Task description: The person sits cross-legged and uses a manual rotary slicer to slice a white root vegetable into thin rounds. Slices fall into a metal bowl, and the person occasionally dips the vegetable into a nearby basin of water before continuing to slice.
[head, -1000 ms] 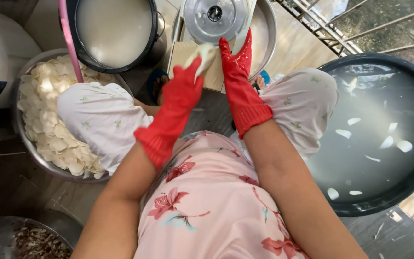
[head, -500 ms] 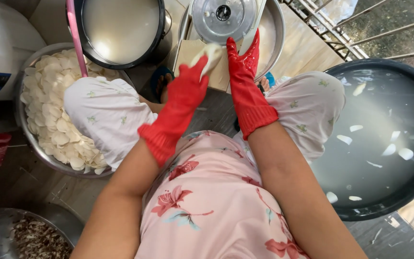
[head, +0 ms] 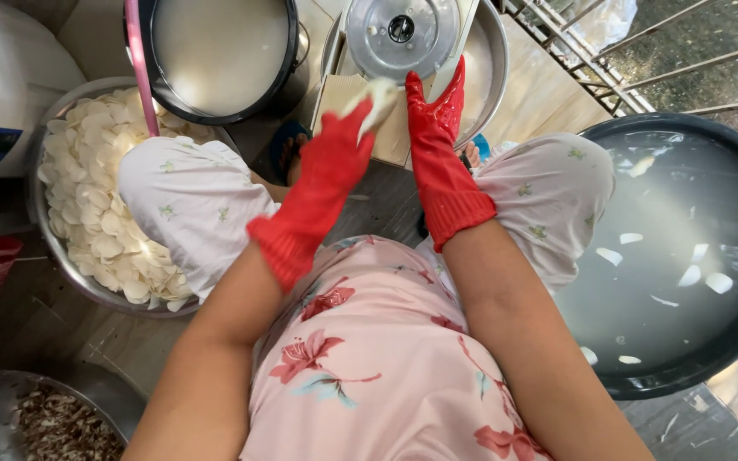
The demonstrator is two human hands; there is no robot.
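Note:
Both my hands wear red rubber gloves. My left hand (head: 335, 158) grips a pale whitish piece (head: 375, 96) at its fingertips. It holds the piece against a wooden slicer board (head: 335, 98), just below a round metal disc (head: 401, 34). My right hand (head: 435, 119) rests flat beside it, fingers stretched up toward the disc and touching the board's right side. A metal bowl (head: 495, 60) sits under the slicer. I am seated, knees apart, in white floral trousers and a pink floral top.
At left stands a steel basin (head: 49, 256) heaped with pale slices. Above it a dark pot (head: 219, 51) holds milky liquid, with a pink handle (head: 137, 60) beside it. A large black tub (head: 694, 248) of water with floating slices is at right. A bowl of peelings (head: 36, 423) sits bottom left.
Both gloved hands have slid slightly upward along the board toward the metal disc, with the pale piece still in the left hand.

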